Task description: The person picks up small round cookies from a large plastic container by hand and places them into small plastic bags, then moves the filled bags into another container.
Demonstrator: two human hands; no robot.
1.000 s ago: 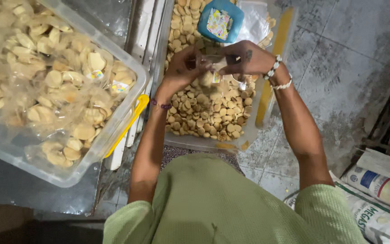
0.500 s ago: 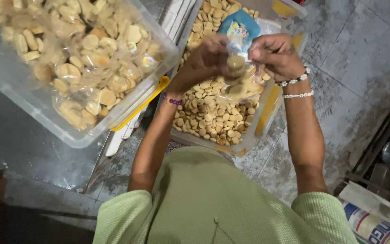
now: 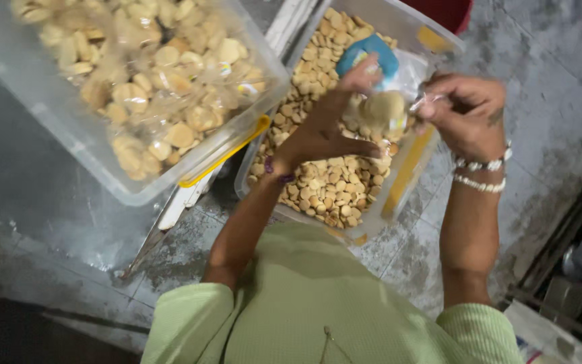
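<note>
Closest to the camera is the person's light green shirt [image 3: 318, 303], at 6 o'clock. Both bare arms reach up from it. The right wrist wears two white bead bracelets [image 3: 481, 174], and the left wrist has a thin purple band [image 3: 272, 168].

The left hand [image 3: 325, 128] is near the middle. Its fingers curl up around a small clear bag [image 3: 389, 108] with round biscuits inside. The right hand [image 3: 466, 111] is at 2 o'clock, and its fingers are closed, pinching the edge of the same bag. The bag hangs in the air between the two hands.

Right under the hands sits a clear plastic tub [image 3: 399, 195] full of small round biscuits [image 3: 325, 182]. It rests on the grey tiled floor [image 3: 547, 81].

A blue packet [image 3: 366, 54] lies in that tub, just behind the left hand's fingers.

At 10 o'clock a bigger clear tub [image 3: 69, 148] holds many filled bags of biscuits [image 3: 156, 74].
</note>
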